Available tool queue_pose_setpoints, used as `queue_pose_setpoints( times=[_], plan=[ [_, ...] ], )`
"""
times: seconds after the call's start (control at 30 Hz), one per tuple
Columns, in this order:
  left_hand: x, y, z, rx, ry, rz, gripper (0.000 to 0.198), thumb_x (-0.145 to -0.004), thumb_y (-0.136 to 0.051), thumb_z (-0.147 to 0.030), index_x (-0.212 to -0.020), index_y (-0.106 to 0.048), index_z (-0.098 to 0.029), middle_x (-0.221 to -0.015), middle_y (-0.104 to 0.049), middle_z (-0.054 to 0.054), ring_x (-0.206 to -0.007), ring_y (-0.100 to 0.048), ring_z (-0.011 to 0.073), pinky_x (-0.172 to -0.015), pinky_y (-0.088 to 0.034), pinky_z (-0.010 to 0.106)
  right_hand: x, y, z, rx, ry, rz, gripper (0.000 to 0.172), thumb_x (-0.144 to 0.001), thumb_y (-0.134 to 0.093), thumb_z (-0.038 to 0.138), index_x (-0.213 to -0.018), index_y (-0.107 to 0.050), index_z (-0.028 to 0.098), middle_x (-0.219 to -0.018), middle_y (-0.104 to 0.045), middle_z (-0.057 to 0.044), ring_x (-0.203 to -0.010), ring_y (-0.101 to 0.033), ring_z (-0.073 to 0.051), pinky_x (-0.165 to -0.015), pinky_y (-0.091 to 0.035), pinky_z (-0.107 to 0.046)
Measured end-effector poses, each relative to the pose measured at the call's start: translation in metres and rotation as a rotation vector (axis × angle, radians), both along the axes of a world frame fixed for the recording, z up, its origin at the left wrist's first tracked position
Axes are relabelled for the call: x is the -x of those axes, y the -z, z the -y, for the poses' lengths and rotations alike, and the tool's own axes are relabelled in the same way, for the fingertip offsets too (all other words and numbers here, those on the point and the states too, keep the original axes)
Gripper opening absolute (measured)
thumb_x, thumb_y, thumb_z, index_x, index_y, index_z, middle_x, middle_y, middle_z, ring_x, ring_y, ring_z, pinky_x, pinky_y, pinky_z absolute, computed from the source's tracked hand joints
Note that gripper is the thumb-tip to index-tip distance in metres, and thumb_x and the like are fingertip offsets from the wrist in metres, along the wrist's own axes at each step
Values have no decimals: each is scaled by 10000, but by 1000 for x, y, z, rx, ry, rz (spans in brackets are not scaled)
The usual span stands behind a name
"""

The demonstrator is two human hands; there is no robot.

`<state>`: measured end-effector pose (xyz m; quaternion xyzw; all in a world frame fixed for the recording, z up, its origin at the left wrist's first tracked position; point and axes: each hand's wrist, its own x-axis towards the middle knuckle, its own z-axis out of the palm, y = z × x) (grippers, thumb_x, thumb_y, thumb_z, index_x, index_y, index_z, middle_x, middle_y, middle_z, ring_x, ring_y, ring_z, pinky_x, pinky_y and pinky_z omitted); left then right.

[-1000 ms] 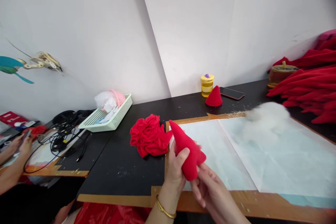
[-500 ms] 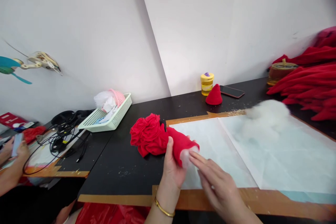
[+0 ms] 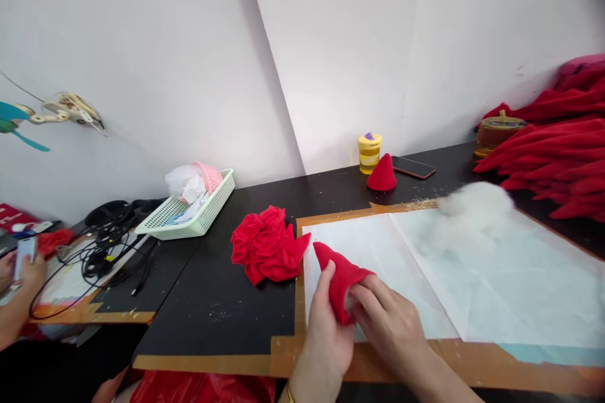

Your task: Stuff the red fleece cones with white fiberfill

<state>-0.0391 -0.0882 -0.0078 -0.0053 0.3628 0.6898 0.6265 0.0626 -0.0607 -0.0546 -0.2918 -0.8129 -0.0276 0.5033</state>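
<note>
My left hand (image 3: 328, 321) is wrapped round a red cone of cloth (image 3: 341, 277), its pointed tip aimed up and left. At the cone's open end, my right hand (image 3: 390, 318) has its fingertips inside the rim, where a bit of white stuffing shows. What those fingertips grip is hidden. A crumpled pile of red cloth (image 3: 267, 245) lies just left of the cone. On the white sheet (image 3: 378, 252) to the right sits a fluffy heap of white stuffing (image 3: 475, 211). Another red cone (image 3: 382, 174) stands upright behind the sheet.
Near the wall are a yellow-lidded jar (image 3: 369, 152), a phone (image 3: 413, 167) and a pale green basket (image 3: 189, 217). Red pieces (image 3: 558, 157) are heaped around an amber jar (image 3: 496, 132) at right. Black cables (image 3: 106, 239) lie left, beside another person's hands (image 3: 26, 274) holding a phone.
The red cone in my left hand has moved away from the cloth pile, toward me. My right fingers have gone from the stuffing at its mouth to inside the rim. The view has shifted slightly.
</note>
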Motion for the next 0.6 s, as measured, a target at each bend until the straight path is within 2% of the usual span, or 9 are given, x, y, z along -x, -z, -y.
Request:
queue_pose_setpoints(
  times=[0.07, 0.17, 0.23, 0.3, 0.4, 0.5, 0.6],
  plan=[
    [-7, -1, 3, -29, -5, 39, 252, -694, -854, -311, -741, -658, -160, -644, -623, -28, -569, -562, 94, -575, -484, 200, 2, 0, -3, -44, 6, -24, 306, -1004, -411, 59, -774, -556, 200, -671, -557, -11, -562, -498, -154, -498, -390, -273],
    [-5, 0, 3, -10, -14, 7, 269, -695, -856, -322, -809, -690, -144, -714, -675, 10, -616, -607, 119, -617, -507, 220, 0, 1, 2, -42, -56, -7, 342, -1013, -385, 71, -745, -557, 196, -688, -597, -32, -607, -538, -170, -528, -443, -277],
    [4, 3, 2, 6, -8, -79, 354, -712, -850, -343, -955, -705, -131, -806, -712, 47, -690, -650, 153, -683, -534, 253, -8, 1, 11, 19, -140, 40, 329, -1024, -363, 90, -851, -625, 186, -806, -678, -67, -694, -622, -182, -582, -516, -277],
    [13, 7, 3, -49, -22, -197, 527, -721, -850, -332, -1178, -659, -154, -903, -729, 59, -785, -679, 184, -760, -546, 286, -21, 0, 19, 39, -205, 85, 292, -1005, -392, 70, -1053, -664, 168, -1001, -737, -109, -843, -696, -187, -694, -576, -268],
    [21, 13, 9, -181, 8, -296, 806, -717, -862, -313, -1428, -488, -247, -1071, -733, 68, -930, -695, 219, -874, -538, 337, -39, 0, 25, -10, -194, 131, 413, -955, -470, 19, -1346, -573, 99, -1283, -694, -174, -1138, -689, -207, -912, -575, -263],
    [17, 14, 19, -247, 109, -294, 818, -726, -856, -370, -1442, -482, -237, -1153, -724, 112, -1005, -696, 263, -942, -522, 387, -46, 6, 28, -18, -193, 114, 528, -951, -460, 10, -1476, -465, 77, -1430, -599, -193, -1279, -622, -223, -968, -566, -262],
    [8, 12, 23, -233, 95, -288, 752, -738, -840, -405, -1396, -539, -201, -1116, -734, 119, -1023, -694, 286, -975, -507, 410, -45, 19, 35, 17, -144, 53, 551, -958, -481, 32, -1494, -481, 157, -1408, -631, -138, -1180, -692, -225, -942, -587, -263]
  ],
)
